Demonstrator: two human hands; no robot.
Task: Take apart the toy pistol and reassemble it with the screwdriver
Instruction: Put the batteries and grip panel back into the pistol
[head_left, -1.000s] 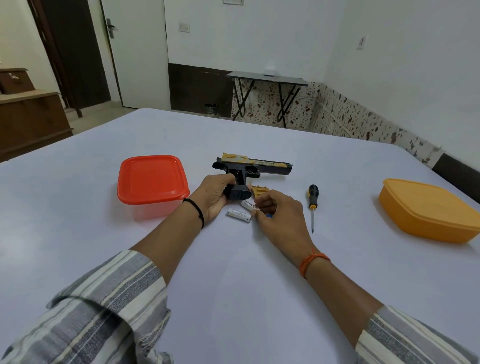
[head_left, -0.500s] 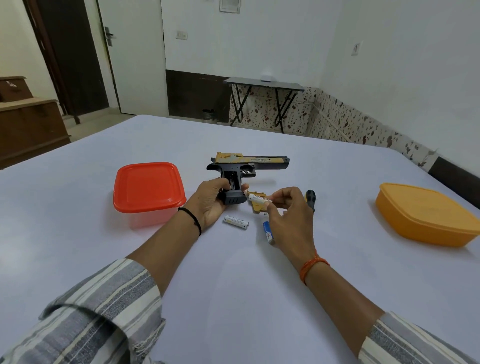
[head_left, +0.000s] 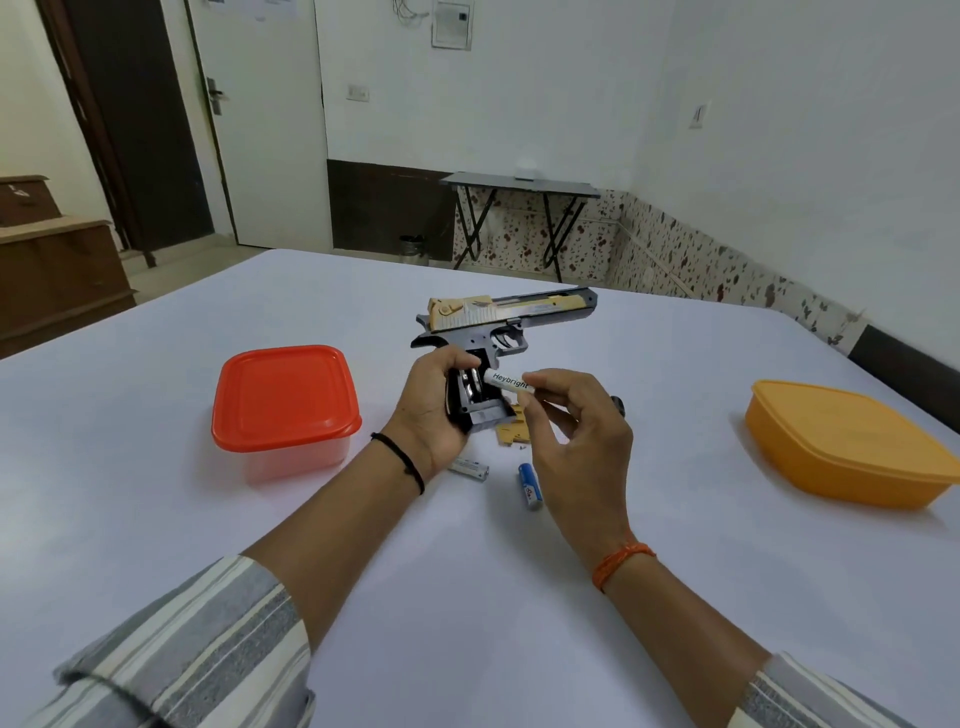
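Nearest on the surface (head_left: 467, 597) lie 2 loose batteries: a blue one (head_left: 530, 486) just left of the right wrist and a silver one (head_left: 469, 469) partly tucked under the left palm. Either could roll if a wrist or sleeve brushes it, and the blue one sits right in the path of the right forearm.

Just beyond, the right hand (head_left: 576, 441) pinches a white battery (head_left: 508, 383) between thumb and forefinger, its other fingers loosely curled. The battery's left end points at the open grip cavity. The risks here are my reading: it may go in the wrong way round, since its polarity marks are too small to tell, or it may slip from so light a pinch as it is pressed against the contacts.

The left hand (head_left: 434, 408) is wrapped round the grip of the pistol (head_left: 498, 325), holding it lifted off the surface with the barrel pointing right. The thumb lies close to the cavity edge and could block the battery.

Under the grip rests a tan cover (head_left: 511, 434); small dark specks beside it may be screws, easily scattered. The screwdriver (head_left: 618, 404) shows only its handle tip behind the right hand.

A red box (head_left: 285, 397) stands left, an orange box (head_left: 852, 447) right.
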